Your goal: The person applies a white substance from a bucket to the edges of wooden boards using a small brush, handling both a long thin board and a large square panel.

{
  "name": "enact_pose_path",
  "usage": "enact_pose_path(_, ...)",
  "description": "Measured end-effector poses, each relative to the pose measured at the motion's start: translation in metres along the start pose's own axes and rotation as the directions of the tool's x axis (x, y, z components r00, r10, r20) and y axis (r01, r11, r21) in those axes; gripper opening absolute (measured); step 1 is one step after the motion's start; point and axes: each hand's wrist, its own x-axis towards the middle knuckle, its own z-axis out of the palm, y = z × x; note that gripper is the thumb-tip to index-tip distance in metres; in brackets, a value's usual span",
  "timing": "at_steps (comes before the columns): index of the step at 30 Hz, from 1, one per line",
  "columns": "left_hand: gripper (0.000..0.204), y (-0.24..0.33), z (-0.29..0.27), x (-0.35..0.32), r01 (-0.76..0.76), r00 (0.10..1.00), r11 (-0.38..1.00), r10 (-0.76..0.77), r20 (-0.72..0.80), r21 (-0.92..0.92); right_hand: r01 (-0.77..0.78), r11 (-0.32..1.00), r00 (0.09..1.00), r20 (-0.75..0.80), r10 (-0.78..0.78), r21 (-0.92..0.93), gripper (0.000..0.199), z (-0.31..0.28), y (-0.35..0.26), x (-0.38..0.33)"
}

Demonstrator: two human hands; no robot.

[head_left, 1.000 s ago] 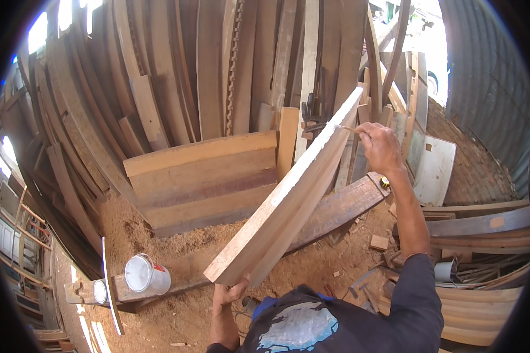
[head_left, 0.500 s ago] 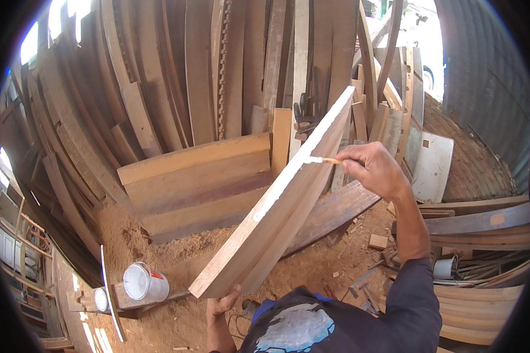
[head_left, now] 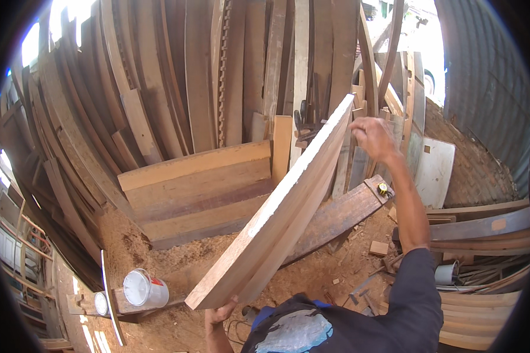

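Note:
A thick wooden board (head_left: 277, 241) tilts across the middle, its far end raised. White coating (head_left: 303, 170) covers much of its narrow upper edge; the near part of that edge is bare wood. My left hand (head_left: 222, 310) is closed on the board's near lower end, fingers partly hidden under it. My right hand (head_left: 374, 138) is beside the far end, fingers pinched together. The small brush seen in them a moment earlier is hardly visible now. Below the board runs a worn wooden bench plank (head_left: 341, 215) with a tape measure (head_left: 383, 188) on its far end.
A white bucket (head_left: 144, 288) and a smaller white container (head_left: 101, 303) stand at the lower left, by a thin curved strip (head_left: 112, 306). A stacked panel (head_left: 200, 188) sits in sawdust behind. Tall planks (head_left: 200, 76) lean along the back; curved timbers (head_left: 483, 241) are piled right.
My right hand has moved away from me along the coated edge toward the board's far end. The board's near end has dipped slightly, and the tape measure has come into sight.

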Motion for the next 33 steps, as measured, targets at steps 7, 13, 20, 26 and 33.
enact_pose_path(7,0.039,0.008,-0.003,0.003,0.352,0.935,0.903,-0.352,0.046,-0.246,-0.133,0.987,0.991,-0.045,0.129,-0.086,0.023,-0.002,0.024,0.026)
enact_pose_path(13,0.037,-0.018,-0.009,-0.01,-0.187,0.98,0.978,0.179,0.089,0.096,-0.261,0.955,0.965,-0.026,0.26,-0.138,0.024,0.015,0.097,0.085)
enact_pose_path(20,0.033,-0.016,-0.006,-0.022,0.201,0.979,0.975,-0.198,-0.043,0.095,-0.39,0.905,0.909,-0.232,0.347,-0.171,0.022,0.002,0.11,0.107)
enact_pose_path(26,0.042,-0.014,-0.005,-0.014,0.265,0.964,0.94,-0.261,0.045,-0.216,-0.547,0.811,0.794,0.436,0.424,0.207,0.029,-0.016,0.086,0.087)
enact_pose_path(33,0.041,-0.007,-0.002,-0.01,0.308,0.951,0.94,-0.305,0.044,-0.146,-0.363,0.92,0.931,0.025,0.364,0.149,0.026,-0.007,0.088,0.072)
